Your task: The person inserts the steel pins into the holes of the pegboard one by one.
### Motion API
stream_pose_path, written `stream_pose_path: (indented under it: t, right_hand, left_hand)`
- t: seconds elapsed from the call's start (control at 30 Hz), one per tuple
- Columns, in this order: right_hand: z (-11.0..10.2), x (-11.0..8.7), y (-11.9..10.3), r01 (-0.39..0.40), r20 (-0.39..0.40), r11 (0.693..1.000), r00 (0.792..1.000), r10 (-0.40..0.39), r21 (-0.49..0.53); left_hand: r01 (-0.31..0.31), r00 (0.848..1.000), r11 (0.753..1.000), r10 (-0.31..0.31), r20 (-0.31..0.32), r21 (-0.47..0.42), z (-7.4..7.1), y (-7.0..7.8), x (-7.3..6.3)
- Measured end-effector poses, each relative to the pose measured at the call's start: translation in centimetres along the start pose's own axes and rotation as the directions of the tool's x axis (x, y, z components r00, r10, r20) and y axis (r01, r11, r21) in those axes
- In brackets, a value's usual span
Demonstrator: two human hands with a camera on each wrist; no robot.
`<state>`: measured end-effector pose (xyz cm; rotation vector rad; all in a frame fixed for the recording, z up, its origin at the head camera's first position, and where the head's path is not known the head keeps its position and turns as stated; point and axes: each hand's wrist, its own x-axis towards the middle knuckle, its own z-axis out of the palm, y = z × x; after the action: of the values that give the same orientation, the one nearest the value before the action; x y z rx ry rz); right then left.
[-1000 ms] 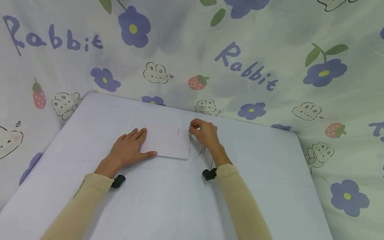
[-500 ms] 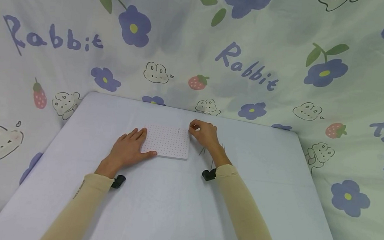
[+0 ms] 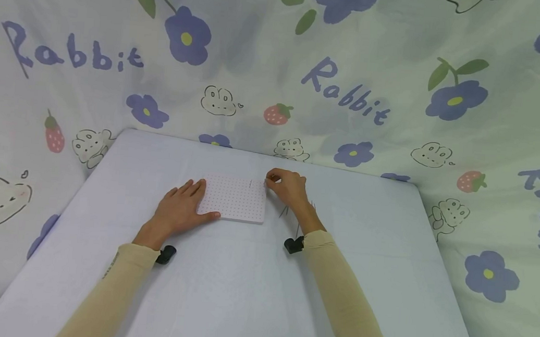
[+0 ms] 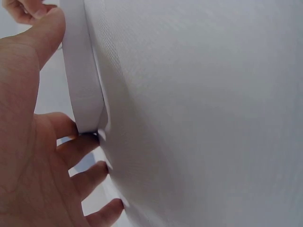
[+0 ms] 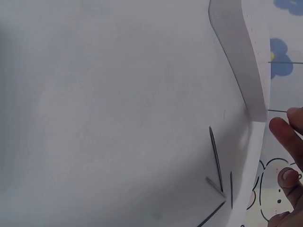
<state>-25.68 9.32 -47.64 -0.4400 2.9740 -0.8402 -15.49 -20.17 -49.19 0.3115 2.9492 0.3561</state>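
Note:
A white square board (image 3: 232, 200) with a grid of small holes lies on the table. Against its near left corner rests my left hand (image 3: 178, 209), thumb along the near edge and fingers, fairly straight, at the left side (image 4: 85, 94). One thin dark metal pin (image 3: 250, 184) stands upright near the board's far right part. At the far right corner my right hand (image 3: 287, 185) pinches another thin pin (image 5: 277, 111) between thumb and forefinger; in the right wrist view this pin's lower end meets the board's edge line.
Several loose metal pins (image 5: 216, 158) lie on the white table (image 3: 224, 280) right of the board, partly under my right wrist. A patterned cloth (image 3: 258, 73) hangs behind the table's far edge. Each wrist carries a small black camera (image 3: 294, 244).
My right hand has sunk very slightly at the board's far right corner. The left hand, the board and the loose pins stay where they were.

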Motion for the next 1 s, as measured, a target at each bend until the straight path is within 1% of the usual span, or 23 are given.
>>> stream_pose_path:
  t: [0.17, 0.3, 0.67, 0.87, 1.0]
  right_hand:
    - [-0.4, -0.4, 0.3, -0.011, 0.009, 1.000, 1.000, 0.011, -0.010]
    - [-1.1, -0.6, 1.0, -0.022, 0.007, 1.000, 1.000, 0.022, -0.008]
    - [-3.0, -1.7, 4.7, -0.092, -0.026, 0.995, 0.995, 0.093, 0.039]
    - [-3.9, -2.2, 6.6, -0.129, -0.026, 0.991, 0.991, 0.130, 0.035]
    - [-4.5, -2.7, 7.6, -0.143, -0.031, 0.989, 0.989, 0.144, 0.037]
  left_hand:
    - [-0.002, 1.000, 1.000, 0.002, 0.003, 0.004, 0.1, 0.0, 0.1]
    - [-0.005, 1.000, 1.000, 0.005, -0.001, 0.004, 0.0, 0.1, 0.1]
    - [-0.002, 1.000, 1.000, 0.002, -0.001, 0.002, -0.2, -0.1, 0.1]
    - [0.001, 1.000, 1.000, -0.001, 0.002, 0.001, -0.3, 0.1, 0.2]
    - [0.001, 1.000, 1.000, -0.001, 0.000, -0.002, -0.2, 0.2, 0.3]
